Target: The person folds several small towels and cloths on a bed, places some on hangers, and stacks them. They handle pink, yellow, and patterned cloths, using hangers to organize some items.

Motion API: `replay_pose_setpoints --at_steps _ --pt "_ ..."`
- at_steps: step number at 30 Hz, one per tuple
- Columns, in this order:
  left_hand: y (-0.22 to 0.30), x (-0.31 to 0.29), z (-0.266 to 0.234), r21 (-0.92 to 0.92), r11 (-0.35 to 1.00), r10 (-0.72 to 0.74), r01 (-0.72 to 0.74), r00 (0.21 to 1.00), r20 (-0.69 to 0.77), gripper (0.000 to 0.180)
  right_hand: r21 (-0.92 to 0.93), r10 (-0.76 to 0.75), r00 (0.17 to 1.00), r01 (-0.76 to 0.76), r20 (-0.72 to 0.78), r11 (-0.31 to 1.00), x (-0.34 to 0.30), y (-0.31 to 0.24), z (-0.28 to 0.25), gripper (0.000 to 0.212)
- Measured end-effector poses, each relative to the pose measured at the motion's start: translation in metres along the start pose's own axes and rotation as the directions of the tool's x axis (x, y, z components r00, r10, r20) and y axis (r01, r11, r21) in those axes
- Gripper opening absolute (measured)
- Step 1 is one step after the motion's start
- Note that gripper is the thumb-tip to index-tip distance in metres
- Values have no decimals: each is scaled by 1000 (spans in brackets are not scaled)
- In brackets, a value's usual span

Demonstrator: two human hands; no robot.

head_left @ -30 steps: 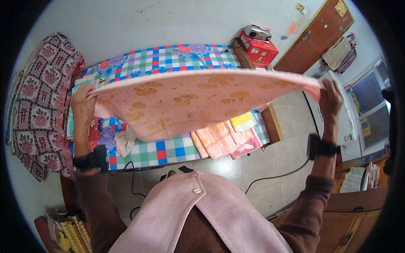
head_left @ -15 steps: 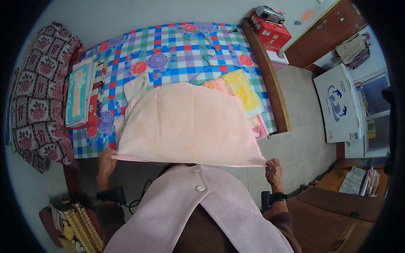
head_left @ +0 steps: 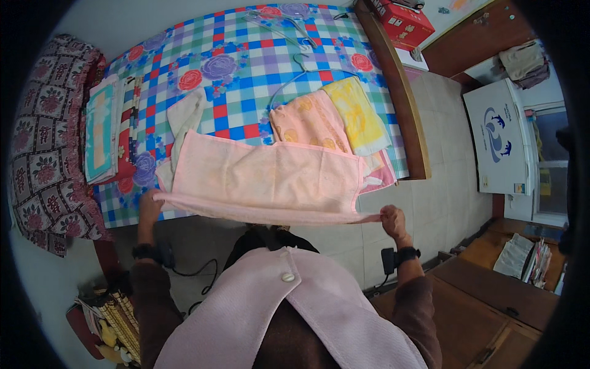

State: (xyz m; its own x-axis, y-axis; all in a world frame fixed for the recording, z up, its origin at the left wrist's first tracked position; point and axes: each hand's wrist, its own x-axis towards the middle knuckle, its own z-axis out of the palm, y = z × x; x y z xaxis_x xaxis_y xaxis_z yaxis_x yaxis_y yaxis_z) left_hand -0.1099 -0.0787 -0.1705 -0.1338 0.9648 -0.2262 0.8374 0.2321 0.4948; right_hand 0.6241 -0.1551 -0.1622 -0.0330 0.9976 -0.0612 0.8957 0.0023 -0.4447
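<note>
Gripping the pink towel (head_left: 264, 175) by both near ends, low in front of the body and along the near edge of the bed (head_left: 224, 126). With the left hand (head_left: 149, 206), closing on the near left end, with fingers curled in (can't tell each finger's place, too small and partly hidden). With the right hand (head_left: 393, 221), making a tight fist around the near right end, out past the bed and above the tiled floor (head_left: 439, 147). Holding both hands wide apart, at nearly the same level, the right just a little nearer the body. Running the left forearm almost straight forward; slanting the right one inward from elbow to wrist. Wearing brown sleeves (head_left: 418, 313) pushed back below the black wristbands (head_left: 407, 254).

Stretching the near edge into a narrow doubled strip between the fists, with the rest of the towel spread forward over the bed. Covering, with its far left corner, part of a pale cloth (head_left: 186, 114); overlapping, on the right, the lower part of a patterned peach towel (head_left: 310, 123). Lying just beside that, a yellow towel (head_left: 356, 114). Well left of both, near a floral cover (head_left: 55, 135), resting in a stack: a folded turquoise cloth (head_left: 100, 135).
</note>
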Motion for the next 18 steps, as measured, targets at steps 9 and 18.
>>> replay_pose_setpoints --at_steps 9,18 --pt "26 142 38 319 945 162 -68 947 -278 26 -206 83 990 -106 -118 973 144 39 32 10" --pt "18 119 137 197 958 -134 209 932 -337 74 404 675 727 -583 -126 705 62 45 133 53"
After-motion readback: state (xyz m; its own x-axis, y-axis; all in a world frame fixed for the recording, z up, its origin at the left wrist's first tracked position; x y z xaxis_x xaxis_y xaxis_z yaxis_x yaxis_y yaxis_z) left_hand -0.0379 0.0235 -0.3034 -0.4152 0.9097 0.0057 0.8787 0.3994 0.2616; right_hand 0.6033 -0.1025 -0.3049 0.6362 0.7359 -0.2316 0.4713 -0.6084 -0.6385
